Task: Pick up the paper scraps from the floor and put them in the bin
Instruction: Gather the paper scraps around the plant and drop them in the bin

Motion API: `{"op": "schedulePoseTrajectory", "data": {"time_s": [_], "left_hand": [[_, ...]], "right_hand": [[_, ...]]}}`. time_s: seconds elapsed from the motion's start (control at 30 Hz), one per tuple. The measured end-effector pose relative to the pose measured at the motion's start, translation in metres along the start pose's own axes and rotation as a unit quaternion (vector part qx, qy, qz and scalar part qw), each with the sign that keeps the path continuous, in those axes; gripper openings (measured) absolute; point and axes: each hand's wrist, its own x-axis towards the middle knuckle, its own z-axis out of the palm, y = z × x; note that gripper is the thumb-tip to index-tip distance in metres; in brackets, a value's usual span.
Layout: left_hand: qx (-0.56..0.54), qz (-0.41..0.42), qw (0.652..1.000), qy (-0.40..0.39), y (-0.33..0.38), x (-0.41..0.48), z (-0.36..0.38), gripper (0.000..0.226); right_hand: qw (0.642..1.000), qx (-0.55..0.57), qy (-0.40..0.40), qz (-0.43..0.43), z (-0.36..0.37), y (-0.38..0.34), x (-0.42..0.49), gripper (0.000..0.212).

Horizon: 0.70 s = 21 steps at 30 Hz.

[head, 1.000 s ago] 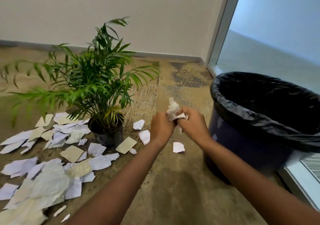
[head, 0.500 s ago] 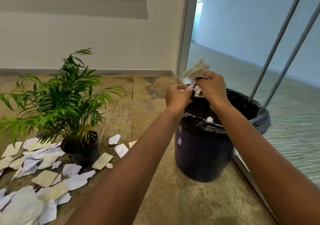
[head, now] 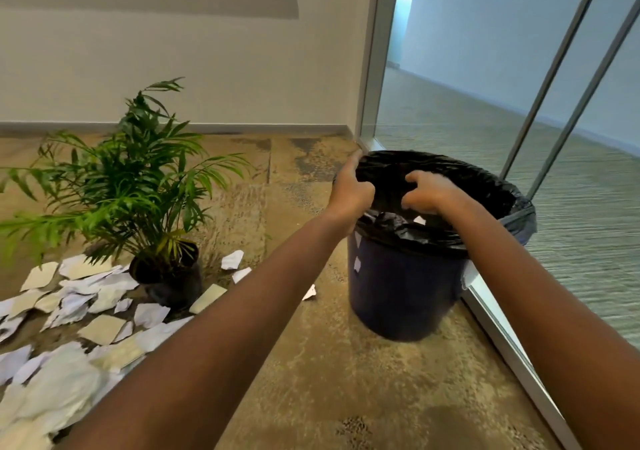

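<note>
Paper scraps (head: 149,314) lay strewn on floor (head: 346,380) beside potted palm (head: 138,179); one white scrap (head: 419,220) sat inside bin (head: 398,293). Left hand (head: 349,193) at bin's left rim: curled, forefinger straight, empty. Right hand (head: 429,195) over bin mouth: loosely curled, empty.

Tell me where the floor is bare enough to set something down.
Bare floor lies in front of the bin, bordered by the paper scraps and the glass partition. Another strip runs between the potted plant and bin toward the wall. Scraps crowd left of the plant.
</note>
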Motion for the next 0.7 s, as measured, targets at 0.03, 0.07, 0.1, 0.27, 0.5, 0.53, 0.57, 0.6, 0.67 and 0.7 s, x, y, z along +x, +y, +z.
{"op": "schedulePoseTrajectory", "data": {"time_s": [0.03, 0.07, 0.1, 0.27, 0.5, 0.53, 0.57, 0.6, 0.67, 0.7], "left_hand": [[0.004, 0.017, 0.999, 0.027, -0.004, -0.002, -0.008, 0.062], [0.016, 0.035, 0.998, 0.056, -0.009, -0.004, -0.016, 0.058], [0.045, 0.050, 0.994, 0.089, -0.015, -0.005, -0.025, 0.054], [0.237, 0.014, 0.961, 0.139, -0.070, -0.012, -0.079, 0.052], [0.396, -0.175, 0.893, 0.121, -0.147, -0.026, -0.148, 0.055], [0.419, -0.191, 0.881, 0.109, -0.158, -0.029, -0.157, 0.058], [0.438, -0.209, 0.869, 0.098, -0.168, -0.032, -0.164, 0.061], [0.453, -0.229, 0.857, 0.091, -0.177, -0.035, -0.171, 0.063], [0.473, -0.252, 0.840, 0.081, -0.194, -0.040, -0.182, 0.059], [0.482, -0.252, 0.836, 0.072, -0.202, -0.041, -0.185, 0.055]], "right_hand": [[0.999, 0.006, 0.032, -0.022, 0.000, -0.007, -0.001, 0.056], [0.996, 0.027, 0.069, -0.053, 0.001, -0.015, -0.004, 0.051], [0.988, 0.047, 0.111, -0.093, 0.003, -0.024, -0.009, 0.046], [0.927, 0.094, 0.214, -0.292, 0.031, -0.069, -0.038, 0.026], [0.938, 0.056, 0.067, -0.335, 0.130, -0.091, -0.022, 0.027], [0.947, 0.045, 0.036, -0.317, 0.145, -0.090, -0.016, 0.029], [0.955, 0.035, 0.007, -0.294, 0.160, -0.088, -0.011, 0.031], [0.963, 0.028, -0.022, -0.269, 0.175, -0.086, -0.005, 0.034], [0.974, 0.012, -0.074, -0.212, 0.204, -0.080, 0.006, 0.040], [0.978, 0.002, -0.098, -0.185, 0.218, -0.076, 0.011, 0.043]]}}
